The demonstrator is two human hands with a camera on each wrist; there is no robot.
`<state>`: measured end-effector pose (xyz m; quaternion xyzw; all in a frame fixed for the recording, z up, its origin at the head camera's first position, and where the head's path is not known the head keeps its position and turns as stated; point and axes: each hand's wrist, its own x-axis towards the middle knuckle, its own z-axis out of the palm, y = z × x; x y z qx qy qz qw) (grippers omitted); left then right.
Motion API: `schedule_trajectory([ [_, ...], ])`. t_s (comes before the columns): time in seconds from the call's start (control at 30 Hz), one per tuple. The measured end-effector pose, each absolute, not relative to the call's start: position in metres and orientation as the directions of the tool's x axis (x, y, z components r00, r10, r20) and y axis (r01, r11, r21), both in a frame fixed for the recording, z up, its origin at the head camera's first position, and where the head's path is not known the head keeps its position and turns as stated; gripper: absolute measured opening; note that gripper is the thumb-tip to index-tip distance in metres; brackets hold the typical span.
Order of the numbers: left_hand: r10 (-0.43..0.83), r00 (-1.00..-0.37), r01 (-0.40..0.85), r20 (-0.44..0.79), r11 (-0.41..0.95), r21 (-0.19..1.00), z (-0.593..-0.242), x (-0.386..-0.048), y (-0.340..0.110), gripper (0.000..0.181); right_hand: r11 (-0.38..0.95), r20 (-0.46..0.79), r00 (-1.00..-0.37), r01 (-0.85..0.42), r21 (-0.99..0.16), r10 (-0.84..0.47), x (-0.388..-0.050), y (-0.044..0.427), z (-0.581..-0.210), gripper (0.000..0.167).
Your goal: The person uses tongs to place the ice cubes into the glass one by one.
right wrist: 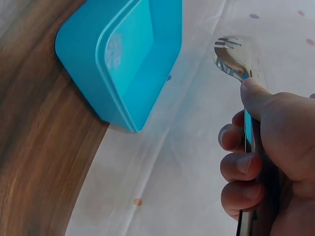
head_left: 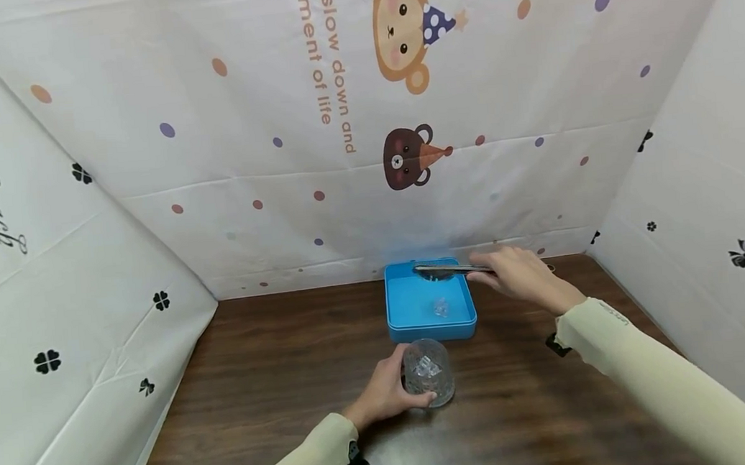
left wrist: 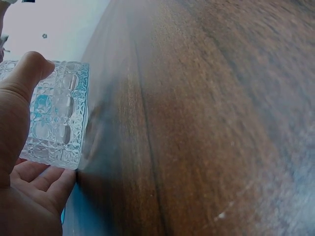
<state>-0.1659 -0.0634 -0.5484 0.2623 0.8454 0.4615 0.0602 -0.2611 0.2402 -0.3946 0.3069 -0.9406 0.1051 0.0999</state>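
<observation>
My left hand [head_left: 386,388] grips a clear, patterned glass [head_left: 440,383] on the wooden table, thumb on one side and fingers on the other. Clear ice-like cubes [head_left: 427,367] lie inside the glass. In the left wrist view, the thumb crosses the textured wall of the glass [left wrist: 59,113]. My right hand [head_left: 518,276] holds metal tongs [head_left: 449,268] over the far side of a blue box [head_left: 431,333]. The right wrist view shows fingers curled round the handle and the toothed tip of the tongs [right wrist: 231,56]; whether it pinches anything is unclear. One clear cube [head_left: 440,307] lies in the box.
The dark wooden table [head_left: 279,383] extends on both sides of the blue box. Behind it hangs a white printed cloth [head_left: 319,214], close to the box's far edge. More printed cloth forms side walls at left [head_left: 93,317] and right [head_left: 704,238].
</observation>
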Motion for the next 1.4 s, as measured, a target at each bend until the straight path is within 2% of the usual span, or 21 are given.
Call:
schedule_trajectory([
  [0.23, 0.493, -0.857, 0.387, 0.148, 0.429, 0.816, -0.549, -0.167, -0.064, 0.080, 0.734, 0.235, -0.744, -0.663, -0.148, -0.625, -0.233, 0.241, -0.388, 0.014],
  [0.33, 0.486, -0.863, 0.380, 0.139, 0.442, 0.813, -0.548, -0.167, -0.064, 0.080, 0.710, 0.248, -0.718, -0.691, -0.139, -0.650, -0.220, 0.241, -0.388, 0.027],
  [0.4, 0.482, -0.867, 0.373, 0.129, 0.453, 0.810, -0.549, -0.166, -0.063, 0.081, 0.693, 0.257, -0.701, -0.708, -0.135, -0.666, -0.213, 0.242, -0.388, 0.029],
  [0.6, 0.477, -0.870, 0.367, 0.124, 0.461, 0.808, -0.550, -0.166, -0.064, 0.083, 0.686, 0.244, -0.695, -0.715, -0.136, -0.676, -0.197, 0.241, -0.387, 0.029],
  [1.13, 0.484, -0.864, 0.380, 0.142, 0.440, 0.813, -0.550, -0.166, -0.064, 0.082, 0.662, 0.210, -0.667, -0.742, -0.104, -0.715, -0.188, 0.237, -0.391, 0.022],
  [1.4, 0.489, -0.862, 0.366, 0.132, 0.421, 0.830, -0.551, -0.167, -0.065, 0.083, 0.675, 0.237, -0.674, -0.733, -0.088, -0.700, -0.186, 0.238, -0.394, 0.024],
])
